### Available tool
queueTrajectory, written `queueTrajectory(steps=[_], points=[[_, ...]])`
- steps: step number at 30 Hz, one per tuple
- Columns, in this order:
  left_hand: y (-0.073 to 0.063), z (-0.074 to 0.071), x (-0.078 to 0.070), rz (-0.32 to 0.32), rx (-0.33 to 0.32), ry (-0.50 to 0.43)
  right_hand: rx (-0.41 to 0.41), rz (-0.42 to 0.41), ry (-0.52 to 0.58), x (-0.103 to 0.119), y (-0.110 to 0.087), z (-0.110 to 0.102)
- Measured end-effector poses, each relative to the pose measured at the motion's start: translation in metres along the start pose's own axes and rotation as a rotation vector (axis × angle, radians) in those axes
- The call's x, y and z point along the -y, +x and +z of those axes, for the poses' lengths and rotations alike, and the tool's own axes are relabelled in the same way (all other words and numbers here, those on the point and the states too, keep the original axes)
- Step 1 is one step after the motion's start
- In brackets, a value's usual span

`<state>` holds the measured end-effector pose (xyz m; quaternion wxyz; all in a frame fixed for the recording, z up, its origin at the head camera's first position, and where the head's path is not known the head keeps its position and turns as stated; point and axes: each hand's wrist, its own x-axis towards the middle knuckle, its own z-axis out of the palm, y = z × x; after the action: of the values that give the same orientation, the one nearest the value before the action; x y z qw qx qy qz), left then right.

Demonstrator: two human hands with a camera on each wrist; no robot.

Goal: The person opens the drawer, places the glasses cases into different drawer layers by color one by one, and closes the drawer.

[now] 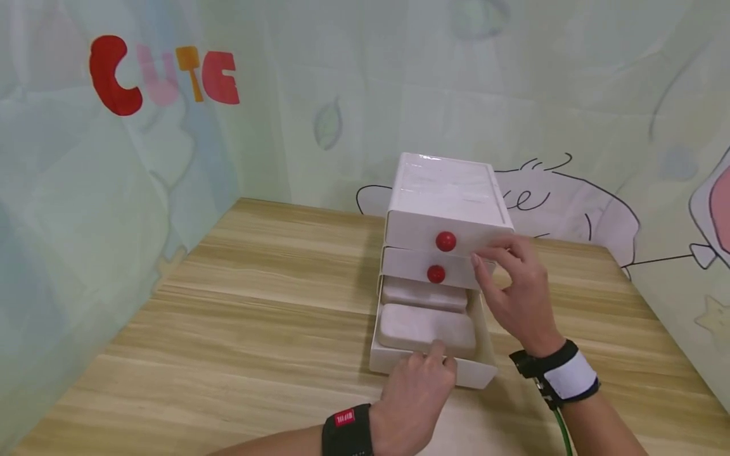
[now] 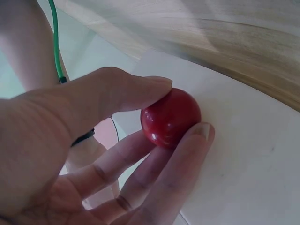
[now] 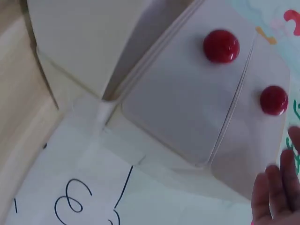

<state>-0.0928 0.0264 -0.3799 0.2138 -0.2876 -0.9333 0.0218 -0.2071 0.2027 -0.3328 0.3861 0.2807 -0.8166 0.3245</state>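
Observation:
A small white drawer cabinet [image 1: 447, 183] stands on the table, its bottom drawer [image 1: 479, 373] pulled out. That drawer's round red knob [image 2: 169, 117] is pinched between the thumb and fingers of my left hand [image 1: 413, 402]. Inside lie two white, rounded, block-like things; the front one [image 1: 424, 323] shows more fully, and the back one [image 1: 422, 293] is partly covered by the drawer above. My right hand [image 1: 519, 294] hovers by the cabinet's right front side, fingers loosely bent and holding nothing. The upper drawers look closed, with red knobs [image 3: 221, 46] on their fronts.
Behind the cabinet rises a printed backdrop [image 1: 342, 76] with cartoon drawings and coloured letters. The wood-grain table [image 1: 228, 316] extends to both sides of the cabinet. A green cable [image 1: 563, 430] runs from the right wrist band [image 1: 570, 373].

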Motion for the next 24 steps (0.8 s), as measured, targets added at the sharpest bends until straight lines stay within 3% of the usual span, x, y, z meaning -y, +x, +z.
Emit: queueTrajectory(steps=[3,6,15,24], points=[[0.0,-0.001,0.001,0.003,0.011,-0.009,-0.078,0.043,-0.041,-0.003,0.009,-0.002],[0.001,-0.003,0.002,0.008,0.048,-0.034,-0.1,0.078,-0.083,-0.006,0.016,-0.004],[0.003,-0.004,0.003,0.009,0.042,-0.06,-0.03,0.226,-0.043,-0.019,0.021,-0.002],[0.003,-0.001,0.004,0.002,0.036,-0.027,-0.111,0.307,-0.013,-0.021,0.022,0.002]])
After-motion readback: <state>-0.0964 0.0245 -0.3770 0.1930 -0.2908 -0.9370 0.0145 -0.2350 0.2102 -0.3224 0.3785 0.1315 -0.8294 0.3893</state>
